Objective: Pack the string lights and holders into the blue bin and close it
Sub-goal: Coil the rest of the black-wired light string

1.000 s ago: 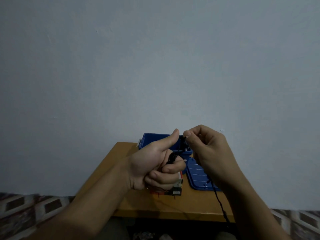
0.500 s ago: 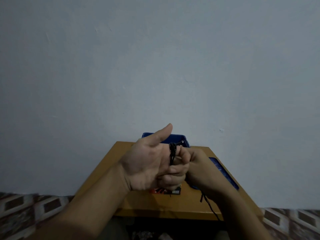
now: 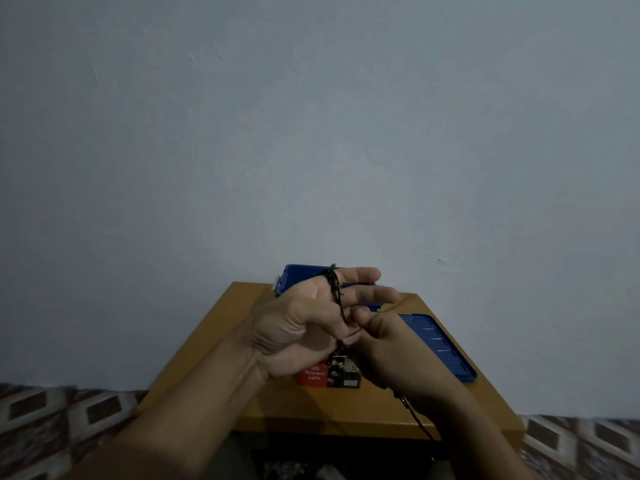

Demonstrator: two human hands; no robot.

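Note:
A black string of lights [image 3: 335, 289] is wound in loops round my left hand [image 3: 301, 327], which is held palm up above the table with its upper fingers stretched to the right. My right hand [image 3: 398, 351] sits just right of it and below, pinching the string at the loops; the string's loose end [image 3: 415, 417] trails down past my right wrist and off the table's front edge. The blue bin [image 3: 299, 276] stands without its lid at the back of the table, mostly hidden behind my left hand. No holders are visible.
The blue lid [image 3: 440, 344] lies flat on the right side of the small wooden table [image 3: 311, 407]. A red and black LED Decorative Lights box [image 3: 315, 374] lies under my hands. A plain wall rises behind; patterned floor shows on both sides.
My left hand has uncurled its fingers and turned palm up. My right hand has dropped from above the left hand's fingers to below them, bringing the string round.

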